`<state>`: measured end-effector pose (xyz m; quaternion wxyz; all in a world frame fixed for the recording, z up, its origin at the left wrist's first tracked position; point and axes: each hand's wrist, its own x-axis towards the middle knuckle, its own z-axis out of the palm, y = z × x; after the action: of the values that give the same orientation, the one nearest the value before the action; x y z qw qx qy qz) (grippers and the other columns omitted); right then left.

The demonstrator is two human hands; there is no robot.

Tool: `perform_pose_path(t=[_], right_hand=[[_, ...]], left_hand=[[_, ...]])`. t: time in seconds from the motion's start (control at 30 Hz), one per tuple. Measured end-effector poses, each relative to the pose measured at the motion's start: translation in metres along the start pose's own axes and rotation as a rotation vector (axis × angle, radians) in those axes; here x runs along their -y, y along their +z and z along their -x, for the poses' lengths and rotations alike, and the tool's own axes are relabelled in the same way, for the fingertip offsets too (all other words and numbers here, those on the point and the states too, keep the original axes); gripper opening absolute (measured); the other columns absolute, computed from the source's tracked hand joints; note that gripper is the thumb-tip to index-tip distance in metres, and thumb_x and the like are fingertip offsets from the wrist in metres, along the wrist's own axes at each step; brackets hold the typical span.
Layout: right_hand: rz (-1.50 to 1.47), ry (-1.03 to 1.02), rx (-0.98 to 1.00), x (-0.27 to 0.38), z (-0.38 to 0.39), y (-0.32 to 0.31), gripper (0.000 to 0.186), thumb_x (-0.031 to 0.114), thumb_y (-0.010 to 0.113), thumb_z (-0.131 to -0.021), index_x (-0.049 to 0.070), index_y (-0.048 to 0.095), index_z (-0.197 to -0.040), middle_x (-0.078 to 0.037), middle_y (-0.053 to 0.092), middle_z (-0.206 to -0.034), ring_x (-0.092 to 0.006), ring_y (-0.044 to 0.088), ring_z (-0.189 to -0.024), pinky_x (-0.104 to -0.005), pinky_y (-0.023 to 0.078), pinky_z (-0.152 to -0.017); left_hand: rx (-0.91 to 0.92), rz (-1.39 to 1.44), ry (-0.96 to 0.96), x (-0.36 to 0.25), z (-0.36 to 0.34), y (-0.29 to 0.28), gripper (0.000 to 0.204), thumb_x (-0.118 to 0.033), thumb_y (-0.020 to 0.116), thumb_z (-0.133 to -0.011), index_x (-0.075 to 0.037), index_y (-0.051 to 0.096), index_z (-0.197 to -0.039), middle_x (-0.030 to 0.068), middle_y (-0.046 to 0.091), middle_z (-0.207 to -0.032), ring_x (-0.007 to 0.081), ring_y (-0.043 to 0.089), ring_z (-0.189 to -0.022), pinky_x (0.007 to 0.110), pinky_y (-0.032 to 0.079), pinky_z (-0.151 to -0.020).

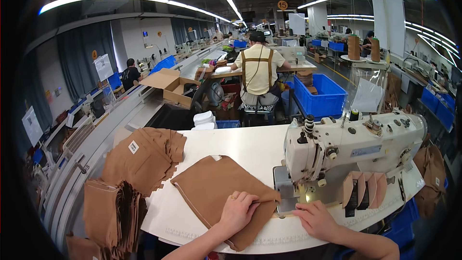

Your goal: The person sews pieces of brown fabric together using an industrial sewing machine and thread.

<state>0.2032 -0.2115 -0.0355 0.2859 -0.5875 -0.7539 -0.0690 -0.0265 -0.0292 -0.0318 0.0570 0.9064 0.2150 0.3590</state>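
A brown fabric piece [202,188] lies on the white sewing table [221,142], its right corner reaching the needle plate. My left hand [240,209] is closed on the fabric's folded edge near that corner. My right hand [315,216] is just below the white sewing machine's [356,139] lit needle area, fingers curled, forefinger and thumb near the plate's front edge; whether they hold anything is unclear. Stacked brown pieces [139,159] with a white label and folded brown bundles [101,212] sit at left.
Small pink-and-black pieces [361,192] and dark snips [402,188] lie under the machine's arm. Thread cones [354,45] stand behind it. A co-worker [255,72] sits ahead, beside a blue crate [317,98]. An open cardboard box [178,94] and a metal rail [77,163] are at left.
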Motion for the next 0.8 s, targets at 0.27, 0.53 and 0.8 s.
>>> perform_pose_path(t=[0.27,0.53,0.8], right_hand=[[-0.056,-0.040,-0.028,0.016,0.009,0.002,0.034,0.009,0.070,-0.085,0.005,0.066,-0.119,-0.012,0.064,-0.117,-0.0293,0.059,-0.105,-0.0388,0.049,-0.094],[-0.791,0.382,-0.157,0.081,-0.041,0.026,0.033,0.017,0.067,-0.095,-0.002,0.062,-0.121,-0.021,0.066,-0.113,-0.0271,0.067,-0.098,-0.0343,0.052,-0.087],[-0.711,0.345,-0.200,0.073,-0.033,0.016,0.029,0.011,0.061,-0.099,0.000,0.063,-0.125,-0.015,0.068,-0.084,-0.0218,0.066,-0.070,-0.0310,0.053,-0.067]], left_hand=[[-0.115,0.386,-0.227,-0.004,0.028,-0.008,0.022,-0.007,0.071,-0.091,-0.006,0.072,-0.112,0.0082,0.074,-0.090,0.0142,0.067,-0.072,0.026,0.054,-0.068],[-0.285,1.070,-0.528,-0.075,0.033,-0.002,0.035,-0.002,0.065,-0.097,0.001,0.059,-0.131,0.0016,0.068,-0.092,0.0035,0.060,-0.083,0.018,0.048,-0.076],[-0.632,0.840,-0.418,-0.044,0.018,-0.035,0.017,0.003,0.057,-0.099,-0.002,0.054,-0.114,-0.0002,0.057,-0.079,0.0048,0.050,-0.068,0.019,0.041,-0.062]])
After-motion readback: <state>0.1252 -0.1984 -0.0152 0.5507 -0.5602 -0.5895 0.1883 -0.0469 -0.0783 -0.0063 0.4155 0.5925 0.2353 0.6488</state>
